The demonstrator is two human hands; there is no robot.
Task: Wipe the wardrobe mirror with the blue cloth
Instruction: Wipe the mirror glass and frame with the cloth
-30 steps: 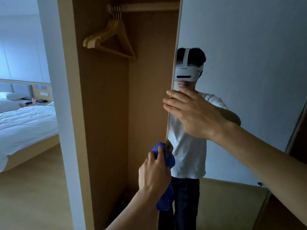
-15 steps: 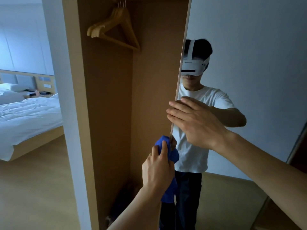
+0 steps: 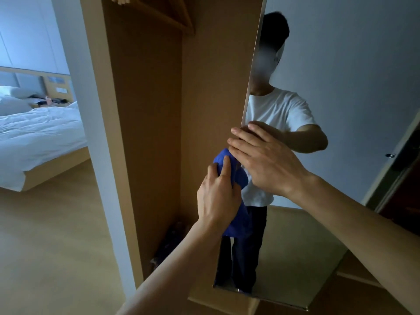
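Note:
The wardrobe mirror (image 3: 341,92) covers the inside of the open door on the right and reflects a person in a white T-shirt. My left hand (image 3: 218,196) grips the blue cloth (image 3: 238,221) against the mirror's left edge, the cloth hanging down below the hand. My right hand (image 3: 266,162) lies just above it with straight fingers over the door's edge, touching the door. Part of the cloth is hidden behind both hands.
The open wardrobe (image 3: 150,133) has wooden walls and a wooden hanger (image 3: 159,10) at the top. Something dark lies on its floor (image 3: 170,244). A bed with white sheets (image 3: 38,137) stands at the left. A door handle (image 3: 391,155) shows at the right.
The view has tilted down and the hanger has slid to the top edge. My right hand has come lower along the door's edge, close to my left hand and the cloth.

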